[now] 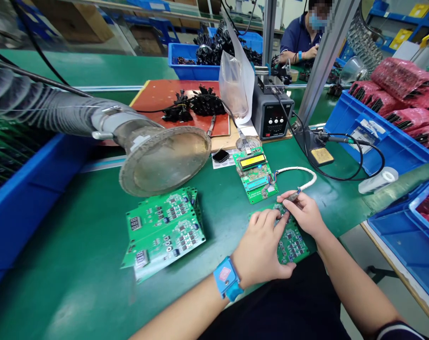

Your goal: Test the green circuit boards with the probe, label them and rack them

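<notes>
Head cam: both hands were on one green circuit board [293, 243] at the table's near edge.
Left hand [262, 248] lay flat, fingers spread, pinning it; right hand [304, 212] pinched a white-cabled probe [295, 192] against it, tester board [257, 174] just behind.

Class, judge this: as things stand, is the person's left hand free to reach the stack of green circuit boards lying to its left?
Probably yes. The left hand rests on a green circuit board; only bare green mat separates it from the stack of green circuit boards.
</notes>
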Tool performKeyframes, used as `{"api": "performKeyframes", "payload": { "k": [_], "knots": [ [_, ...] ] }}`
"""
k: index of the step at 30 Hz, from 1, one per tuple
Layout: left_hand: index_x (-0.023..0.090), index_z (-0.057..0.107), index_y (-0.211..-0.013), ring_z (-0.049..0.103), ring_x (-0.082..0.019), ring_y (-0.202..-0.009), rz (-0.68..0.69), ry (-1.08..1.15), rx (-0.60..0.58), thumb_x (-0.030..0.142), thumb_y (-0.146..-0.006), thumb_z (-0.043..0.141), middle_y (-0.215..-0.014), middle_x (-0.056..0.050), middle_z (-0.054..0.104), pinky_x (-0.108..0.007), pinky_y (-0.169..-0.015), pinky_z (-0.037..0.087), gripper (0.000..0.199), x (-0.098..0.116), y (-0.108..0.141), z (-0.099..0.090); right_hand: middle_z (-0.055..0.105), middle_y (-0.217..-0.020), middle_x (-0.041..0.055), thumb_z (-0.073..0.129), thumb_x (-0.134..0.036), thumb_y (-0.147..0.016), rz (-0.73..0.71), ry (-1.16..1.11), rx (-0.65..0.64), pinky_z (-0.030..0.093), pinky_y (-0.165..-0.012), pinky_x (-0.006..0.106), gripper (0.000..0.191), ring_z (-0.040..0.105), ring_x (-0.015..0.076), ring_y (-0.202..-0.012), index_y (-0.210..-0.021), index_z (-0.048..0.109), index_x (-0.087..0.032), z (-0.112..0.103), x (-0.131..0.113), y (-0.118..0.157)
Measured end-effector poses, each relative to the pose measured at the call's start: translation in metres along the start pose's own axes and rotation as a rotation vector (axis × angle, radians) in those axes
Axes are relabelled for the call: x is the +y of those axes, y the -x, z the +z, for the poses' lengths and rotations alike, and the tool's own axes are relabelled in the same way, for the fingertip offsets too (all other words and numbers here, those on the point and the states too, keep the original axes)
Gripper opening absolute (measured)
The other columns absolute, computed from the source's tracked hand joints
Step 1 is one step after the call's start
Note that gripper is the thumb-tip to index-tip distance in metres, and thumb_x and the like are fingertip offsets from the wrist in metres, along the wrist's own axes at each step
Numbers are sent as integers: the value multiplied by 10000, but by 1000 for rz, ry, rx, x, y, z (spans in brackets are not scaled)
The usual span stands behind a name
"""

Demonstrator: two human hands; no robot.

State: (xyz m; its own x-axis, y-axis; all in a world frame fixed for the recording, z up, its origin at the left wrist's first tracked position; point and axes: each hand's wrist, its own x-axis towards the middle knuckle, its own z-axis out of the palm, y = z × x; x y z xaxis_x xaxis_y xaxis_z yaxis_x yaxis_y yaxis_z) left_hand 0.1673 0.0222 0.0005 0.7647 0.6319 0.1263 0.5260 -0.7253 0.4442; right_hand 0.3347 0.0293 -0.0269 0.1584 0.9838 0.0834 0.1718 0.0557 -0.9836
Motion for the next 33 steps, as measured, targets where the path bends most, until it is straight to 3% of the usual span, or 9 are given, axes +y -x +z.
{"api": "performKeyframes", "payload": {
  "k": [13,19,24,28,33],
  "knots": [
    [90,488,-1294,475,-372,-1072,-9,26,-13,498,-472,793,-1160,-176,515,-542,-944,384,967,-3,-3,-1,727,-910,60,617,-363,-817,27,-67,-34,563,-697,303,184,679,188,-835,-897,649,-199,-1,0,-1],
    [155,469,-1313,474,-369,-1067,-4,45,4,520,-502,775,-1139,-141,510,-536,-928,388,941,-4,-3,-1,730,-897,54,624,-363,-806,36,-77,-30,562,-719,311,191,682,188,-841,-902,653,-201,-2,1,-2],
    [161,497,-1280,478,-363,-1044,1,35,-3,549,-487,785,-1131,-143,515,-534,-916,389,929,-6,-5,-1,736,-903,59,631,-371,-805,33,-85,-30,556,-765,327,207,689,199,-879,-915,653,-198,-1,3,-2],
    [128,519,-1264,479,-360,-1039,5,21,-22,543,-466,804,-1128,-153,517,-526,-919,391,944,-6,-6,-1,734,-909,59,626,-371,-811,31,-77,-32,558,-722,307,200,688,187,-846,-910,650,-199,-1,3,-1],
    [165,516,-1285,478,-367,-1058,22,40,5,548,-505,780,-1142,-146,519,-539,-915,392,908,-7,-4,0,737,-907,61,617,-373,-818,5,-33,-21,566,-704,305,195,693,191,-831,-896,652,-198,-1,4,-1]
  ]
}}
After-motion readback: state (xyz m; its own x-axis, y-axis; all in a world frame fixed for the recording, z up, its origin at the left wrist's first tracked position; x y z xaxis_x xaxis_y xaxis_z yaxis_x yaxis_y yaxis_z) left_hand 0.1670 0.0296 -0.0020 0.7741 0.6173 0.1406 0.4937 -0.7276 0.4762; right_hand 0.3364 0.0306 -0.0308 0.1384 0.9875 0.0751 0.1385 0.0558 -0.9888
